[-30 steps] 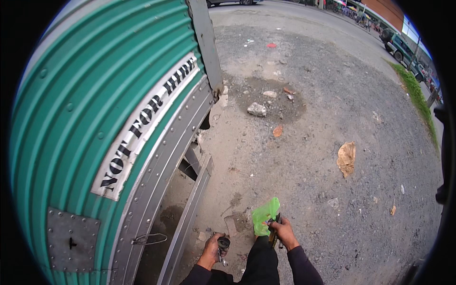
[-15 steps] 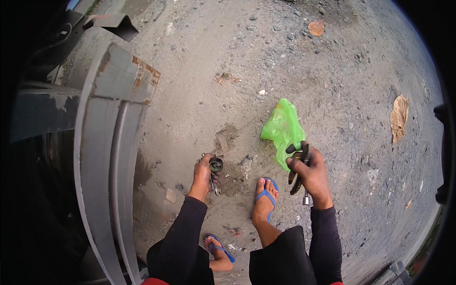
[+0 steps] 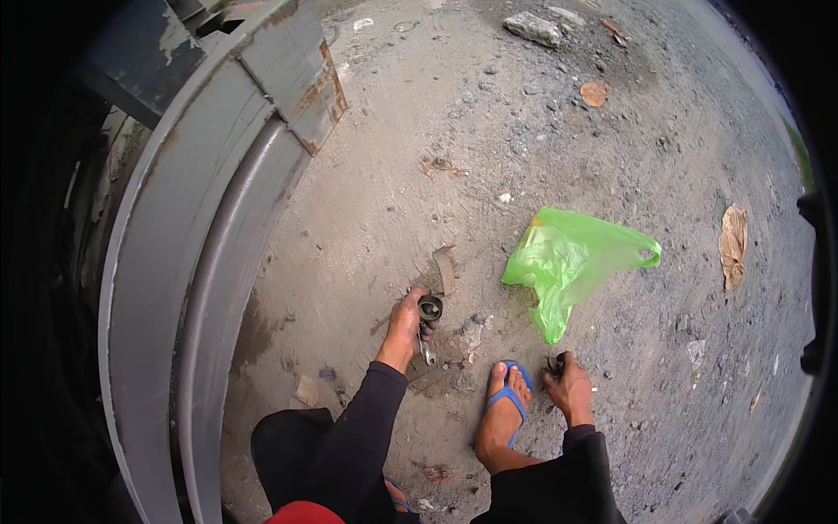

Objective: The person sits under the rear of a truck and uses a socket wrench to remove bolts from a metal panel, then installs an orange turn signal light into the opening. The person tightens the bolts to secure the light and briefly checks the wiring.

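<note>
My left hand (image 3: 403, 325) is closed around a dark round metal ring (image 3: 429, 307) and a silver wrench (image 3: 428, 353), whose end sticks out below the fingers. Low beside my right foot, my right hand (image 3: 572, 389) is closed on dark curved metal pieces (image 3: 556, 360); the palm hides most of them. A bit of pale metal shows at that hand's right edge. Just beyond the right hand, apart from it, a bright green plastic bag (image 3: 550, 258) lies crumpled on the ground, its handle loop stretched to the right.
A grey, rust-edged metal beam (image 3: 196, 175) curves along my left side. My right foot in a blue flip-flop (image 3: 506, 397) stands between my hands. Gritty ground carries a brown strip (image 3: 445, 269), a dry brown leaf (image 3: 733, 246) and a rock (image 3: 532, 29) farther off.
My right hand has come down and back toward my foot, away from the green bag, which now lies spread out on the ground. The left hand still grips its pieces. The view has shifted.
</note>
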A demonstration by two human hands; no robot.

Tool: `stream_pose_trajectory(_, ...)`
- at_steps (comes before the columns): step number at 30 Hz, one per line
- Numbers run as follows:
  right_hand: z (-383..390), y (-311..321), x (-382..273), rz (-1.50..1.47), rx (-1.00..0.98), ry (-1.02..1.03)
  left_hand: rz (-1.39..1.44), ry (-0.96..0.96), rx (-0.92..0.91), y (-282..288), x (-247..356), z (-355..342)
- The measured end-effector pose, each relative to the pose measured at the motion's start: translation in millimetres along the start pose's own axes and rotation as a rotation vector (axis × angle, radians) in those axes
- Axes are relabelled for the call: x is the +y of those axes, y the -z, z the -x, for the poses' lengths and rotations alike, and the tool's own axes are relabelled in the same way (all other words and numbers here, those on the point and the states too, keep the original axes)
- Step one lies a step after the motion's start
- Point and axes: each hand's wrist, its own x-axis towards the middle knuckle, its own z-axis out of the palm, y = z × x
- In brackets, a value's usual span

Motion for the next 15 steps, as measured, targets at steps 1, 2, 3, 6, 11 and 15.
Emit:
stream_pose_trajectory(1, 6.6, 3.3, -14.6, 0.012, 0.06, 0.06, 0.052, 0.035, -0.017, -0.5, 0.2, 4.1)
stream_pose_trajectory(2, 11.2, 10.7, -26.9, 0.049, 0.112, 0.128, 0.081, 0.097, -0.053, -0.6, -0.6, 8.5)
stream_pose_trajectory(3, 20.0, 26.2, -44.3, 0.082, 0.159, 0.194, 0.126, 0.111, -0.097, -1.5, -1.3, 14.9)
stream_pose_trajectory(6, 30.6, 54.3, -105.2, -0.121, 0.024, 0.278, 0.239, 0.165, -0.198, -11.5, -4.8, 33.9)
stream_pose_trajectory(11, -33.3, 35.3, -186.3, -0.712, 0.018, 0.418, 0.201, 0.122, -0.244, -29.5, -18.3, 54.2)
stream_pose_trajectory(15, -56.7, 30.5, -181.6, -0.624, 0.036, 0.355, 0.043, 0.094, -0.123, -32.1, -16.9, 57.8)
